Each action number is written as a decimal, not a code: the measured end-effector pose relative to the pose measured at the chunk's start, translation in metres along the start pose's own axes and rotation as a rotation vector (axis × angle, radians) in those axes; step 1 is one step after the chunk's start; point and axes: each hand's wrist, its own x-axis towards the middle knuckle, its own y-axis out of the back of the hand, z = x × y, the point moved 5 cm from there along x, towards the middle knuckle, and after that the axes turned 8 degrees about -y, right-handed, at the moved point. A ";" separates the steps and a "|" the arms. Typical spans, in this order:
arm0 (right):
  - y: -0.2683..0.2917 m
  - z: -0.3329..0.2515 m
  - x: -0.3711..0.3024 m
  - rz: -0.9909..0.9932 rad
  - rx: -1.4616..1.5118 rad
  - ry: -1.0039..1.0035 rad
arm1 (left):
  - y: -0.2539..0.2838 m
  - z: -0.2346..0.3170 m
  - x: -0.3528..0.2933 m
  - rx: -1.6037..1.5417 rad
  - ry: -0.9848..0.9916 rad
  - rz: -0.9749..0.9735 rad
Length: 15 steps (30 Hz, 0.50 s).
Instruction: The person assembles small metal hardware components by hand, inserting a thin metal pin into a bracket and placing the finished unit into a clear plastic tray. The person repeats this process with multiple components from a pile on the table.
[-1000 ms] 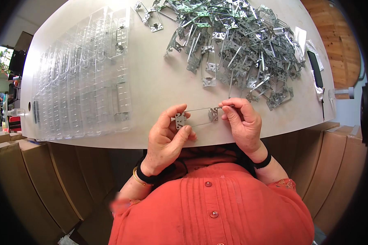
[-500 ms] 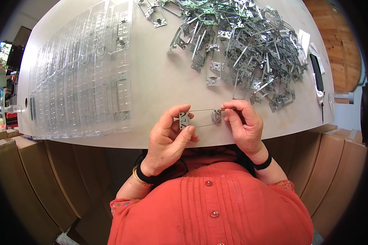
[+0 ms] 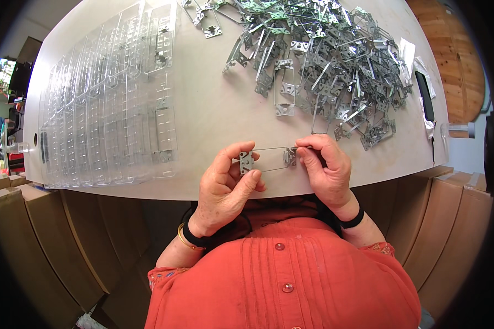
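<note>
Between my hands, near the table's front edge, is a metal wire-frame bracket [image 3: 289, 157]: two stamped plates joined by two thin parallel rods. My left hand [image 3: 225, 178] grips the plate at its left end, with the thumb below and the index finger above. My right hand [image 3: 328, 167] pinches the upper corner of the right-end plate between thumb and fingertips. The right fingers partly hide that corner. Beyond my hands lies a big heap of similar metal brackets [image 3: 335, 71], tangled together, with one bracket [image 3: 285, 109] stretched out at its near side.
Rows of clear plastic trays [image 3: 104, 109] cover the left of the pale table [image 3: 203, 109]. A dark flat phone-like object [image 3: 424, 96] lies by white paper scraps [image 3: 407, 54] at the right edge. Cardboard boxes [image 3: 442, 219] stand below the table on both sides.
Almost nothing differs. Both hands keep their hold on the bracket, and the right fingertips have shifted very slightly at its right end.
</note>
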 end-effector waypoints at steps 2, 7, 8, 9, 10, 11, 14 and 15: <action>0.000 0.001 0.000 0.001 -0.003 -0.008 | 0.000 -0.001 0.000 -0.003 -0.008 0.000; 0.000 0.000 -0.001 0.002 0.002 -0.018 | 0.000 -0.001 0.000 -0.001 -0.006 0.000; 0.000 0.000 -0.001 0.000 0.007 -0.022 | 0.000 -0.001 0.000 -0.003 -0.008 0.000; -0.001 0.001 -0.001 -0.002 0.012 -0.027 | 0.000 -0.001 0.000 -0.004 -0.004 0.001; -0.001 0.001 0.000 -0.005 0.010 -0.019 | 0.000 -0.001 0.000 -0.004 -0.001 0.002; -0.001 0.001 0.000 -0.007 0.009 -0.012 | 0.000 -0.001 0.000 -0.005 0.002 0.003; -0.001 0.002 -0.001 -0.003 0.014 -0.002 | -0.001 0.001 0.000 0.007 0.001 0.003; 0.000 0.002 -0.001 0.000 0.018 0.000 | -0.001 0.001 0.000 0.005 -0.003 0.003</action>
